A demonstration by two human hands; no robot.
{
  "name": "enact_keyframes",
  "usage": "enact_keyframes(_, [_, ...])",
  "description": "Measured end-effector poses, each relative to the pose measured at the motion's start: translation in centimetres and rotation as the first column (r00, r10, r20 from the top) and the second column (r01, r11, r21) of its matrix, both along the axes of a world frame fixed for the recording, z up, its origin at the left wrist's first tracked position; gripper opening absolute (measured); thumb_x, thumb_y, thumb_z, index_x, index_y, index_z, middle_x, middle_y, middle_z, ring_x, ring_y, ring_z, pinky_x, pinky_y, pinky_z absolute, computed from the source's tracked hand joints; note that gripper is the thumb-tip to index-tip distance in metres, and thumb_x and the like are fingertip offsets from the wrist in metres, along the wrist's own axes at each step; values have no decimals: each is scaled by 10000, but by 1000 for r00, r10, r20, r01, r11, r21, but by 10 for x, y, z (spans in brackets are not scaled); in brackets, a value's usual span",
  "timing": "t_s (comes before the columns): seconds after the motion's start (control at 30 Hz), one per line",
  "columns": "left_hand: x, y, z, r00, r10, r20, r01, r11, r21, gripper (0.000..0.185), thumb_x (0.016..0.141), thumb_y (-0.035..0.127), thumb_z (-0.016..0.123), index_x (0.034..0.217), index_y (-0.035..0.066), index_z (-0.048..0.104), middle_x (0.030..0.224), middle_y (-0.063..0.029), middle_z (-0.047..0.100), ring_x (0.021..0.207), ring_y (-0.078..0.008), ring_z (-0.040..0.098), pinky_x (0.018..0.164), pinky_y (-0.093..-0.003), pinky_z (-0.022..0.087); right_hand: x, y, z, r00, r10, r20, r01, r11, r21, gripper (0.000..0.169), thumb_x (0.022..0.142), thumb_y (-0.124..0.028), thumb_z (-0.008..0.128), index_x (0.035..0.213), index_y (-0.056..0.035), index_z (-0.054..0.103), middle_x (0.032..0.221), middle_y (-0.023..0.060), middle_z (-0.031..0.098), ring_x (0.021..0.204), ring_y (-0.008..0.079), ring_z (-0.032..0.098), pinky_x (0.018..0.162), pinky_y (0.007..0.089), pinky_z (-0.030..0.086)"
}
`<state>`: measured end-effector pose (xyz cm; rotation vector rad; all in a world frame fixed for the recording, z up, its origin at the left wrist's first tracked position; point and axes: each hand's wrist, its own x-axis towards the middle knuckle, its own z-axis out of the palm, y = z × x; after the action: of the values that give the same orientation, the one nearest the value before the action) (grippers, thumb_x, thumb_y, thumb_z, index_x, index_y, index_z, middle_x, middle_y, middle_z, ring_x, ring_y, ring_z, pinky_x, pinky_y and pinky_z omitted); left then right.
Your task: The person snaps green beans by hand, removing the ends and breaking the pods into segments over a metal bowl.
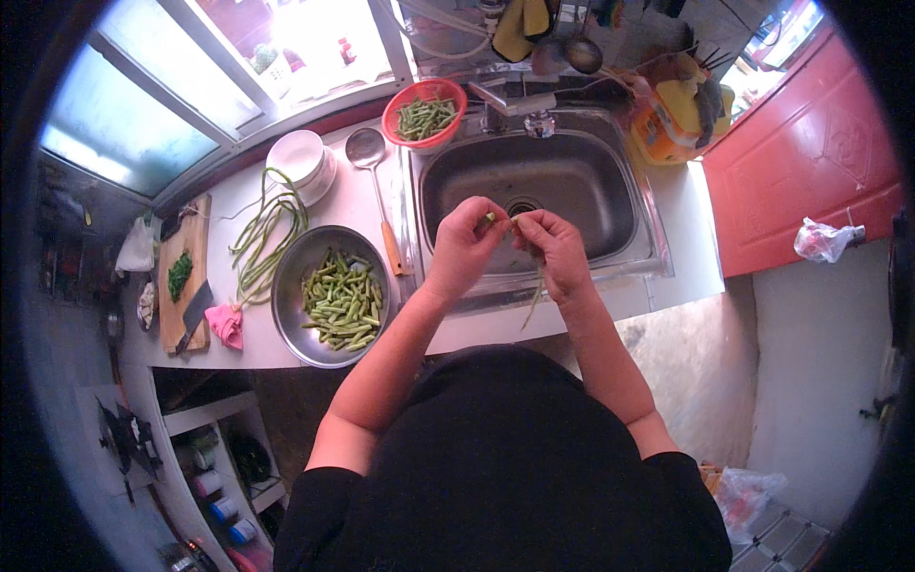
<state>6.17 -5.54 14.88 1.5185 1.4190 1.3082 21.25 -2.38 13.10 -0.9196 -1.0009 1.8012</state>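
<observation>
Both my hands are over the near part of a steel sink [457,179], their fingertips nearly touching. My left hand [466,247] pinches a short green bean piece [490,217]. In my right hand [559,250] is a green bean length [532,304], its thin end hanging below the palm; fingers hide most of it. To the left stands a steel bowl [286,314] with many cut bean pieces [343,304]. Long uncut beans [250,250] lie beyond it, beside stacked white bowls [297,157]. A red plastic basket [389,118] at the sink's far left corner holds more bean pieces.
A ladle [379,186] with a wooden handle lies left of the sink. At the far left, a cutting board [175,236] carries chopped greens [180,275] and a cleaver [196,311], next to a pink cloth [227,325]. The faucet [522,106] overhangs the basin.
</observation>
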Motion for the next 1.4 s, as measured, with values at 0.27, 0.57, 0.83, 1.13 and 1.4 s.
enact_keyframes(0.27, [-19,15,3,855,194,480,-146,980,-137,94,832,160,613,835,68,594,693,48,522,617,-44,427,561,-191,335,10,4,6,978,209,-11,-209,976,-63,176,857,-149,593,971,-18,623,822,38,632,676,81,555,611,202,453])
enact_keyframes(0.57, [-53,15,-15,773,330,541,-239,943,-233,95,831,122,620,897,53,622,704,68,517,625,-9,410,524,-187,312,11,6,2,948,54,314,-118,975,188,155,848,-132,598,932,-6,632,782,48,640,641,72,560,560,204,445])
enact_keyframes(0.83, [-27,7,10,807,149,-572,73,935,348,253,689,79,685,936,89,635,739,-94,559,663,-266,558,593,-362,454,1,4,6,890,6,457,-168,934,316,167,870,-154,579,918,-12,650,734,33,623,624,60,534,550,197,417])
enact_keyframes(1.13, [-37,5,-9,937,130,-325,-108,991,83,83,725,89,667,793,59,629,699,-74,532,617,-216,556,553,-307,444,18,11,21,939,236,250,-238,971,-24,277,910,-224,518,1008,15,616,751,54,621,609,86,546,594,201,444])
enact_keyframes(1.4, [-46,0,-23,988,107,-113,-101,993,54,237,787,59,641,1022,59,607,679,-18,495,557,-76,421,530,-219,379,7,9,14,935,197,295,-226,972,66,231,896,-182,539,969,23,616,737,56,630,622,91,573,590,218,473])
